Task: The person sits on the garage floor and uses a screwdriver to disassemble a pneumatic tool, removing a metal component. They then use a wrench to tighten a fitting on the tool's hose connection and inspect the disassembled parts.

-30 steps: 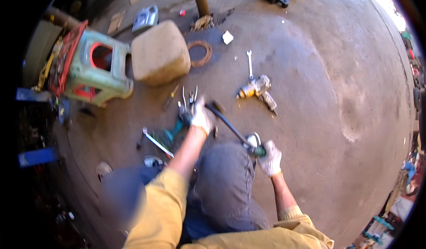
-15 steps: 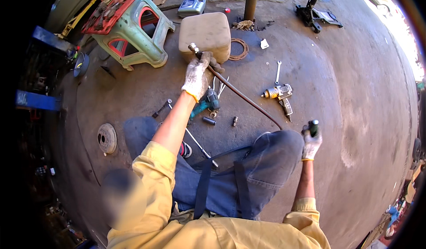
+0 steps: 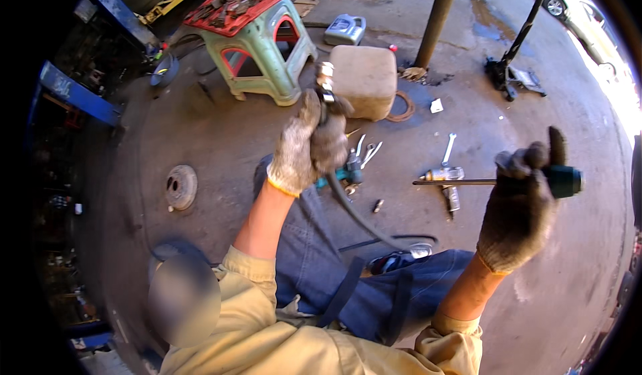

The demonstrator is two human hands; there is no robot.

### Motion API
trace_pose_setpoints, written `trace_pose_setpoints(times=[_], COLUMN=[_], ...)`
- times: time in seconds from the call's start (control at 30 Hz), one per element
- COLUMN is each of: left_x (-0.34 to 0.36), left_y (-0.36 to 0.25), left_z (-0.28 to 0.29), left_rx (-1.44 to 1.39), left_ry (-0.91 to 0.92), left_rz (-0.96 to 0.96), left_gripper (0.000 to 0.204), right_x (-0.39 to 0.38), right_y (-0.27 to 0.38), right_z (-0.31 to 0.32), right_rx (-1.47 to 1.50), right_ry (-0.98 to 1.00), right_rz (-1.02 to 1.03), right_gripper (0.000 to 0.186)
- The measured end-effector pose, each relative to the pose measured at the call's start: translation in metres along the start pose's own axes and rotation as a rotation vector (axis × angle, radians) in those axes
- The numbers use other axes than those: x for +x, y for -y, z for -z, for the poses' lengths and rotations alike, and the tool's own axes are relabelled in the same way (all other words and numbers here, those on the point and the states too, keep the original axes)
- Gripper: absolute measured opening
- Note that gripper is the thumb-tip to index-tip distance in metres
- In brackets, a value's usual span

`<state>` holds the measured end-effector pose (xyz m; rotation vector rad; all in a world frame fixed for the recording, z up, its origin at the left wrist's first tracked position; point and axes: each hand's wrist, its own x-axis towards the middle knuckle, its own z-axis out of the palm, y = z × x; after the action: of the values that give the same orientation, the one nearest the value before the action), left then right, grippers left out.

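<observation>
My left hand [image 3: 309, 142], in a soiled white knit glove, is closed round a dark rubber hose [image 3: 356, 214] just below its shiny metal end fitting [image 3: 326, 77]. From the hand the hose curves down toward my shoe. My right hand [image 3: 520, 211], gloved too, grips a screwdriver [image 3: 565, 181] by its dark green handle, with the index finger raised. Its long shaft points left, toward the hose but well apart from it. Beneath, on the floor, are a teal power tool [image 3: 352, 169] partly hidden by my left hand, a pistol-shaped air tool [image 3: 451, 191] and a wrench [image 3: 449, 147].
Ahead stands a beige block-like seat [image 3: 363, 74], with a green plastic stool [image 3: 264, 64] bearing a red tray of parts to its left. Farther off are a jug [image 3: 345, 30], a post [image 3: 438, 20] and a floor jack [image 3: 511, 80]. A round metal disc [image 3: 181, 188] lies left.
My right hand has risen from beside my knee, bringing the screwdriver's shaft into view. The hose end is held more upright, and my knees have shifted as the view turned.
</observation>
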<state>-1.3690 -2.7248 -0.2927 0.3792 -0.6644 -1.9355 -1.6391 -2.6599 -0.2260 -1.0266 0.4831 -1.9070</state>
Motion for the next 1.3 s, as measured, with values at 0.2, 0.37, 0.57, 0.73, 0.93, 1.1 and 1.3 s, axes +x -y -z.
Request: trace_pose_setpoints(times=[0.2, 0.37, 0.57, 0.73, 0.93, 1.1, 1.3], left_x=[-0.062, -0.090, -0.104, -0.111, -0.124, -0.101, -0.068], left_y=[0.009, 0.020, 0.031, 0.003, -0.011, 0.012, 0.060], left_z=[0.003, -0.001, 0.002, 0.016, 0.109, 0.058, 0.020], left_rx=[-0.050, -0.285, -0.483, 0.053, 2.194, 1.150, 0.615], left_ry=[-0.123, -0.016, 0.114, -0.221, -0.797, -0.941, -0.553], left_rz=[0.246, 0.241, 0.190, 0.207, -0.172, -0.042, 0.134], left_gripper=[0.057, 0.055, 0.057, 0.056, 0.030, 0.044, 0.038], right_x=[-0.012, -0.031, -0.050, -0.055, -0.071, -0.072, -0.083], right_y=[-0.019, -0.036, -0.049, -0.065, -0.071, -0.080, -0.026], right_z=[-0.038, -0.035, -0.042, -0.043, -0.016, -0.030, -0.018], right_rx=[0.379, 0.618, 0.793, 0.695, 0.404, 0.552, 0.601], right_ry=[-0.220, -0.290, -0.392, -0.414, -0.469, -0.457, -0.450], right_rz=[0.016, -0.040, -0.122, -0.129, -0.097, -0.153, 0.157], right_gripper=[0.065, 0.055, 0.046, 0.043, 0.042, 0.041, 0.037])
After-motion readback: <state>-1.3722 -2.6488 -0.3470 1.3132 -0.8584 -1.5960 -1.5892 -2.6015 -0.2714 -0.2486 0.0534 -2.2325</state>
